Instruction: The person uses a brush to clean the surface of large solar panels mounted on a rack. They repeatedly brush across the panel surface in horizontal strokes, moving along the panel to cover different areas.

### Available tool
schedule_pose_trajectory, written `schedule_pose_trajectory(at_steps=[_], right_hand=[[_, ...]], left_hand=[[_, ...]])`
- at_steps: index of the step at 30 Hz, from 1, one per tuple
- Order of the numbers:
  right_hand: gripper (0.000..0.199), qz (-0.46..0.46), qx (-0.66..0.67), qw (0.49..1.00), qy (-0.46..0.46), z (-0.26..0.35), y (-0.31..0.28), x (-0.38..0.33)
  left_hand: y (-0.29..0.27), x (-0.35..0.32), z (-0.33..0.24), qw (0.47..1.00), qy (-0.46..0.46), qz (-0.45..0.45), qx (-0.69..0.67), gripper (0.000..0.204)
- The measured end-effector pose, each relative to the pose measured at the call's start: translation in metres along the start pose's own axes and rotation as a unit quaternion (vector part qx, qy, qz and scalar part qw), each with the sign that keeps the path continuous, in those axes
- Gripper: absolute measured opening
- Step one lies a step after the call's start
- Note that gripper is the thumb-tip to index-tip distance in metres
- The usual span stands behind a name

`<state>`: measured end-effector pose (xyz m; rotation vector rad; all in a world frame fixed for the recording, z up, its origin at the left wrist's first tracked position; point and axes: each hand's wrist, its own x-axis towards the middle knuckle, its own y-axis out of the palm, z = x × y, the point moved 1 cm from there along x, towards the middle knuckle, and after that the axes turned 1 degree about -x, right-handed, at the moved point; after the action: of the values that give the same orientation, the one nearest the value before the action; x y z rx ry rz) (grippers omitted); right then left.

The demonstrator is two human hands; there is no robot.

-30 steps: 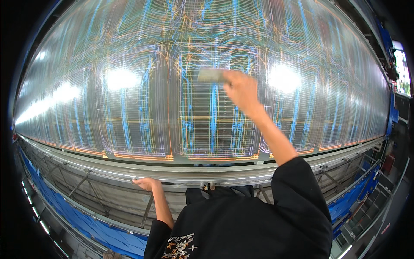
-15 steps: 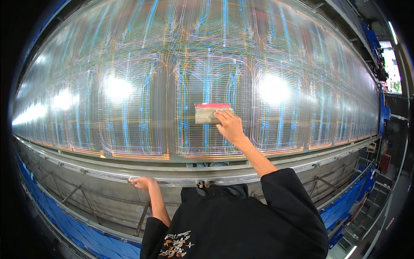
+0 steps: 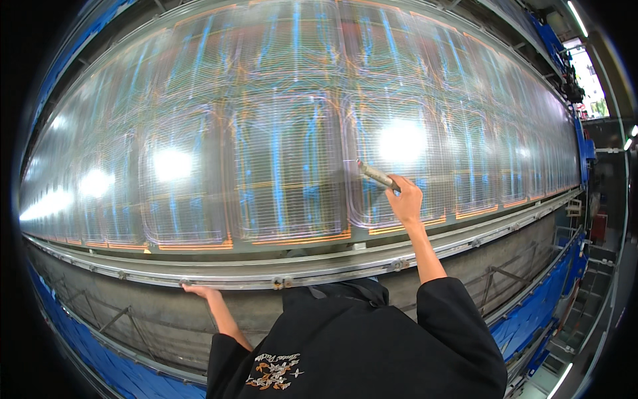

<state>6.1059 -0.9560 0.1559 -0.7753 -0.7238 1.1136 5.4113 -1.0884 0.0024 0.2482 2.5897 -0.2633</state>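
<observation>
My right hand (image 3: 405,199) is closed around a flat, greyish-beige scraper (image 3: 377,175) with a red edge. The scraper is tilted and seen nearly edge-on, its red end pointing up and left over a long, shiny sheet (image 3: 289,173) printed with fine lines in blue, orange and violet. From this angle I cannot tell whether the scraper touches the sheet. At the lower left my left hand (image 3: 205,291) is against the near edge of a metal rail (image 3: 339,269), its fingers stretched out to the left and partly hidden.
The rail runs along the sheet's near side, with small fittings on it. Below it lie a grey trough and metal braces (image 3: 126,316). Blue sheeting (image 3: 106,356) lines the lower left. Bright lamp reflections (image 3: 402,141) glare off the sheet. Blue machine parts (image 3: 585,143) stand at the right.
The scraper has gone from showing its broad face to nearly edge-on, and sits further right in the picture. The view has shifted along the sheet. My left hand stays by the rail, its fingers straighter.
</observation>
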Motion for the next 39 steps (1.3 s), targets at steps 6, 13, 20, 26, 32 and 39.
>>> schedule_pose_trajectory(at_steps=[6, 13, 20, 26, 32, 39], right_hand=[[0.031, -0.004, -0.033, 0.999, -0.002, -0.123, -0.028, 0.061], [0.037, -0.010, -0.007, 0.985, -0.173, -0.153, -0.015, 0.192], [0.027, -0.015, -0.048, 0.957, -0.284, -0.171, 0.052, 0.220], [0.021, 0.108, 0.013, 0.978, -0.178, -0.133, 0.027, 0.298], [0.037, 0.091, 0.020, 0.973, -0.213, -0.148, 0.033, 0.246], [0.038, 0.149, 0.034, 0.960, -0.234, -0.158, 0.001, 0.135]], left_hand=[[-0.024, -0.130, 0.089, 0.988, -0.078, 0.061, 0.122, 0.117], [0.028, -0.348, 0.204, 0.978, -0.100, -0.165, 0.083, 0.111], [0.055, -0.366, 0.198, 0.965, -0.048, -0.178, 0.186, 0.120], [0.026, -0.332, 0.218, 0.946, -0.018, -0.249, 0.208, 0.125], [0.041, -0.342, 0.210, 0.931, -0.024, -0.253, 0.261, 0.127], [0.059, -0.370, 0.195, 0.938, -0.072, -0.258, 0.222, 0.123]])
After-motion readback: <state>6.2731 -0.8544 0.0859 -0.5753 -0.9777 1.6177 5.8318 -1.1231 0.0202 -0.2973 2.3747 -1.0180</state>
